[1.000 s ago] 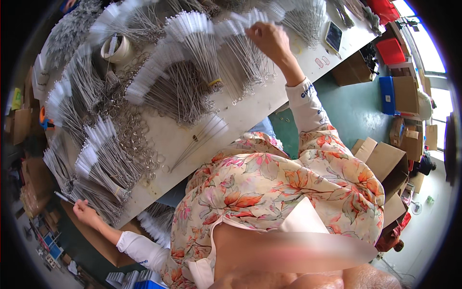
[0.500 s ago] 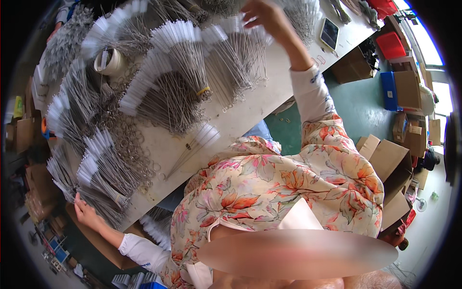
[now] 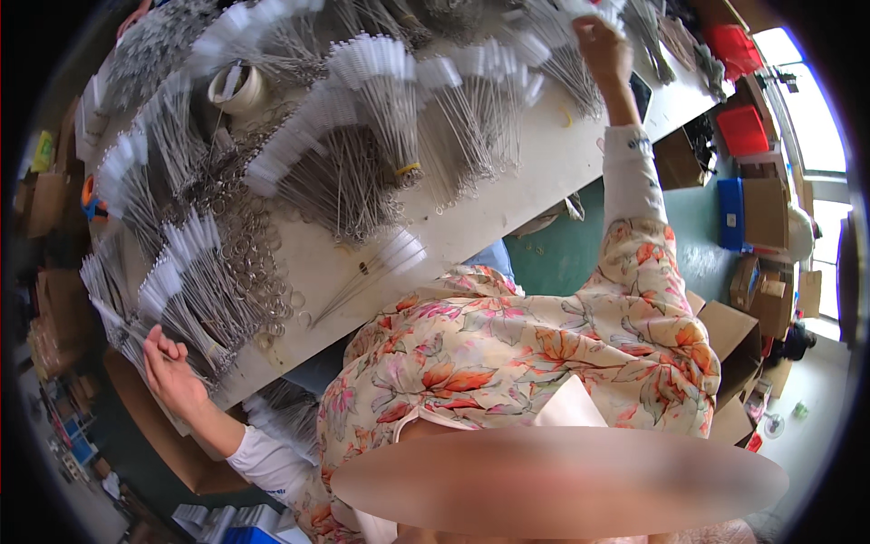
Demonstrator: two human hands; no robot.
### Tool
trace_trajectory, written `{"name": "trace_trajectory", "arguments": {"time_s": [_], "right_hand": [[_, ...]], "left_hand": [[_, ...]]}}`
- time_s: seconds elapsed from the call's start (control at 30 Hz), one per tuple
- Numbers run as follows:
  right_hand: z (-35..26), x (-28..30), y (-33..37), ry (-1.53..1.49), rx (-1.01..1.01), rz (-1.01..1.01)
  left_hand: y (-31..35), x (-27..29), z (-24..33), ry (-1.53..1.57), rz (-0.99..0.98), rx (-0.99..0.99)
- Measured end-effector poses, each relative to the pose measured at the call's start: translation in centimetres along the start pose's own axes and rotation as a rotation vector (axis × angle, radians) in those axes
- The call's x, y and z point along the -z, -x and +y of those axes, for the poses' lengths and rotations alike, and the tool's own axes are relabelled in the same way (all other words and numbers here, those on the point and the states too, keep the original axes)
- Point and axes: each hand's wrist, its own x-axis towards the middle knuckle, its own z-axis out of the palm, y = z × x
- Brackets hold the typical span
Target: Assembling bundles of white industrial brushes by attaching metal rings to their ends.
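At the table's left end, my left hand has its fingers curled at a thin wire-stemmed brush with a pale bristle head. Its fingertips appear closed on it; the exact contact is small and unclear. Beside that hand, bundles of similar brushes lie fanned out. My right hand is stretched to the far right of the table, above another brush bundle. Its fingers are bent and drawn together, and what is in them cannot be made out. A few loose brushes lie near the front edge.
Many brush bundles cover the table, one tied with a yellow band. Metal rings lie heaped by a white cup. A dark-screened phone is partly behind my right arm. Cardboard boxes stand right.
My right hand has moved right across the far bundles, and its fingers have drawn together. My left fingers have curled more near the left bundle. The whole view has shifted slightly.
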Motion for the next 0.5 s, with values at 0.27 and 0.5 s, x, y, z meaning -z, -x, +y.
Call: {"name": "trace_trajectory", "arguments": {"time_s": [0.27,0.5], "right_hand": [[-21.7,6.0,8.7,-1.862,0.361,-0.717],[-29.3,10.6,17.1,-1.860,0.506,-0.729]], "left_hand": [[7.4,-14.8,0.0,-0.047,-0.538,-0.259],[6.4,-18.1,-1.1,-0.366,-0.396,-1.106]]}}
